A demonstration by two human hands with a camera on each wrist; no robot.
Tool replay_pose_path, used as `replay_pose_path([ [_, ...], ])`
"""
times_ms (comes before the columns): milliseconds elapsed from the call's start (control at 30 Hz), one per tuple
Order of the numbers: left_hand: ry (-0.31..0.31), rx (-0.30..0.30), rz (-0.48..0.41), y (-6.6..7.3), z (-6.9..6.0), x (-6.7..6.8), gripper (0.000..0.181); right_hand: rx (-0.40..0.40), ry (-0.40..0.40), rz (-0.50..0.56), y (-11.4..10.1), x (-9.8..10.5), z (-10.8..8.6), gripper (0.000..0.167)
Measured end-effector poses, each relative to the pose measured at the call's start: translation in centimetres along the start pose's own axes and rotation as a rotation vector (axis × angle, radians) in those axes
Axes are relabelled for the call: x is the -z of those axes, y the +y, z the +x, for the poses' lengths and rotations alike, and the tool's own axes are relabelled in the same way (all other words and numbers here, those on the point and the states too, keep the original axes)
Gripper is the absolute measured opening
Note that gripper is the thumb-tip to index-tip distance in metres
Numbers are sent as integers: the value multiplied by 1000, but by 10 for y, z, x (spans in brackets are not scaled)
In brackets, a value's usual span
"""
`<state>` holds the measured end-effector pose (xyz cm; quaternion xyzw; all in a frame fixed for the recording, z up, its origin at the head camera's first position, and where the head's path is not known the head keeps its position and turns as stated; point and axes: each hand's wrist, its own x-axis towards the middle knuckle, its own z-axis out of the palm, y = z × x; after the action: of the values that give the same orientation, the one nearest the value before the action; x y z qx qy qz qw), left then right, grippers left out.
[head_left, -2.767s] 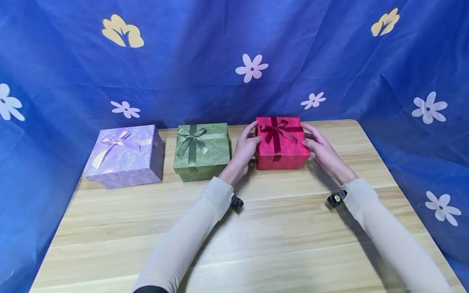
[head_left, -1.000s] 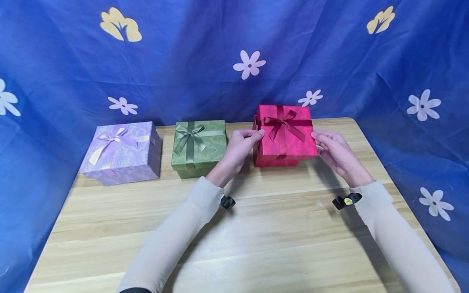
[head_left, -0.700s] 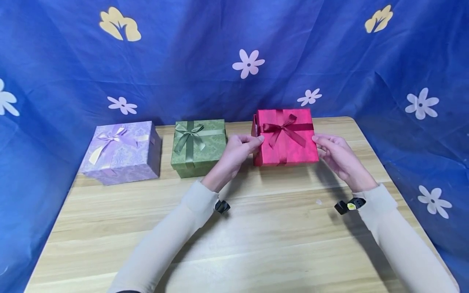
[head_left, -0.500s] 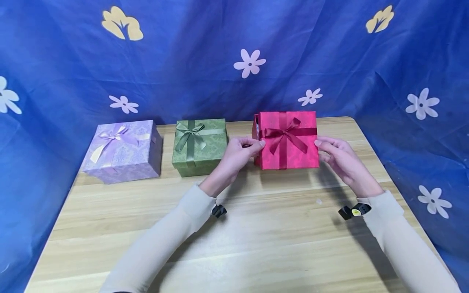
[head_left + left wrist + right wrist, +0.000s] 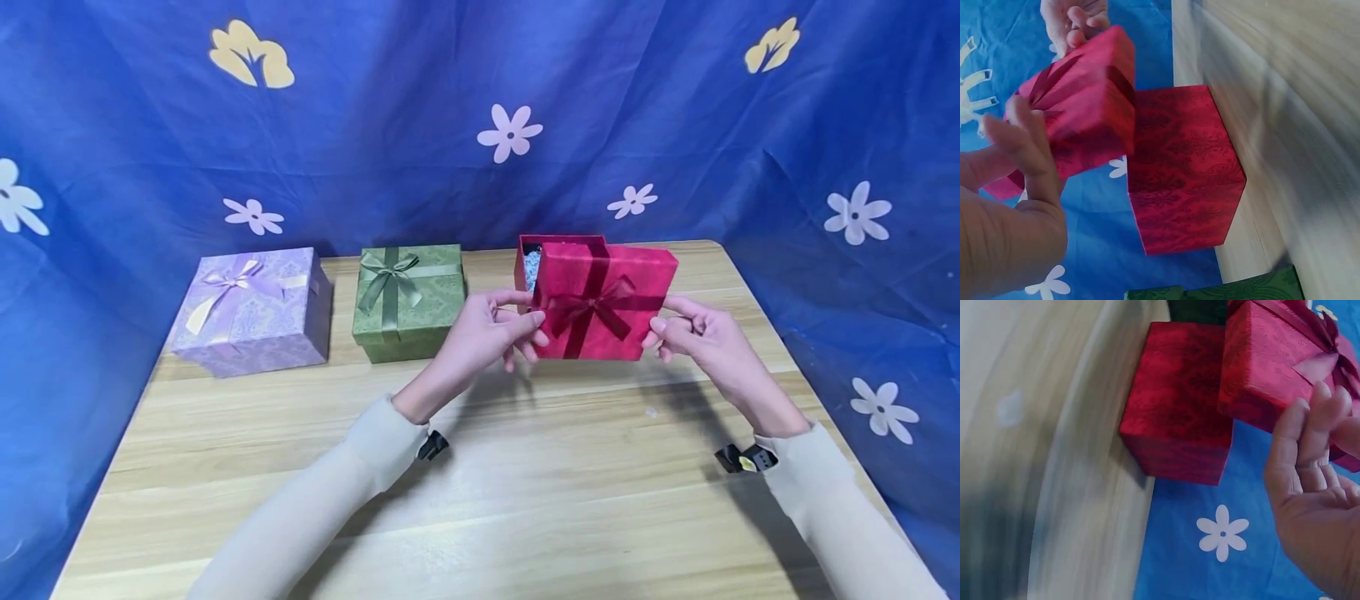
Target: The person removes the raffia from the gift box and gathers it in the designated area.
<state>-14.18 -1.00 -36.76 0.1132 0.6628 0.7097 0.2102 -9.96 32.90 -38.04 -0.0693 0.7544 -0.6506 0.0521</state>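
A red lid (image 5: pixel 600 308) with a dark red ribbon bow is off its box and tilted, its bow side facing me. My left hand (image 5: pixel 487 333) pinches its left edge between thumb and fingers; my right hand (image 5: pixel 701 346) pinches its right edge. Behind the lid stands the red gift box (image 5: pixel 562 240), uncovered, with something pale blue (image 5: pixel 532 268) showing inside at its left; the lid hides most of the inside. In the left wrist view the lid (image 5: pixel 1085 106) is beside the upper part of the box (image 5: pixel 1185 150). The right wrist view shows my right fingers at the lid (image 5: pixel 1260 369).
To the left stand a green gift box (image 5: pixel 411 304) and a lilac gift box (image 5: pixel 251 312), both lidded and tied with bows. They sit along the back of the wooden table (image 5: pixel 510 483), in front of a blue flowered cloth (image 5: pixel 420 125).
Both hands have lifted the lid off the red box and drawn it toward me and right, tilting it. The box's inside has come into view. The green and lilac boxes have not moved.
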Motion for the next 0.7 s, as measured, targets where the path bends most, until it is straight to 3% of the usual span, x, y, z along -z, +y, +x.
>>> replay_pose_path([
  [100, -26, 7, 5, 2, -5, -2, 52, 34, -31, -63, 5, 1, -8, 42],
  [300, -49, 28, 31, -2, -12, -5, 58, 66, -63, -5, 17, 2, -22, 33],
  [533, -41, 38, -41, -10, -19, -6, 36, 65, -129, 248, 24, 0, -33, 39],
  [700, -49, 28, -24, -20, -24, -6, 38, 21, -133, 285, 29, -5, -38, 38],
])
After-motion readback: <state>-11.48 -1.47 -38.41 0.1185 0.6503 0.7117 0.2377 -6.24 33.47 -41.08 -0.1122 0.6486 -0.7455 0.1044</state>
